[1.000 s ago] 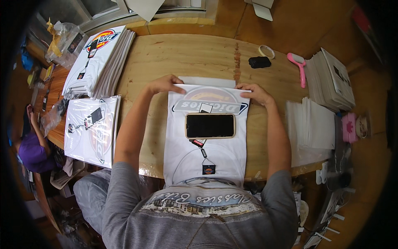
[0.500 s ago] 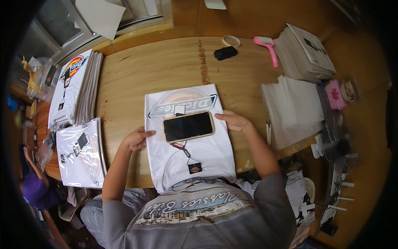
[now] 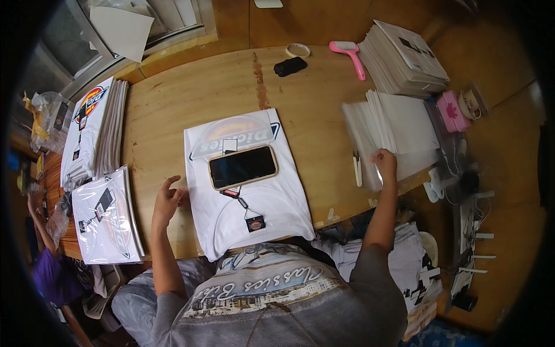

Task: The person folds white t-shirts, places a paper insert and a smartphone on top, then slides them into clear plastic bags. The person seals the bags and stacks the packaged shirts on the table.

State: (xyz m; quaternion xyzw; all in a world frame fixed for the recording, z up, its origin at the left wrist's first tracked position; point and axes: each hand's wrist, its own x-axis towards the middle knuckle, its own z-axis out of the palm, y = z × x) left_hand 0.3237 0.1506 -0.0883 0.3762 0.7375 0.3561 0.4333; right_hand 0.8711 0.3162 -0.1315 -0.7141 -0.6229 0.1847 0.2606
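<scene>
A folded white T-shirt (image 3: 260,202) with a faded printed logo lies in front of me, its neckline toward my body. On it rests a dark-screened phone (image 3: 243,167) in a tan case, partly covering a hang tag. A small black tag (image 3: 255,223) on a cord lies below the phone. My left hand (image 3: 169,198) is beside the shirt's left edge, fingers apart and holding nothing. Over at the right, my right hand (image 3: 385,164) has its fingers closed at the near edge of a stack of clear plastic bags (image 3: 413,165), gripping a bag whose left edge looks blurred.
At left stand a stack of folded white shirts (image 3: 95,124) and several bagged shirts (image 3: 95,237). A black object (image 3: 290,66), a tape roll (image 3: 298,50), a pink lint roller (image 3: 354,56) and stacked packs (image 3: 404,58) lie farther back. A person in purple (image 3: 52,277) is at far left.
Both hands have left the shirt. My right hand has moved right to the plastic bags, and my left hand has drawn slightly away and opened. The view has shifted a little.
</scene>
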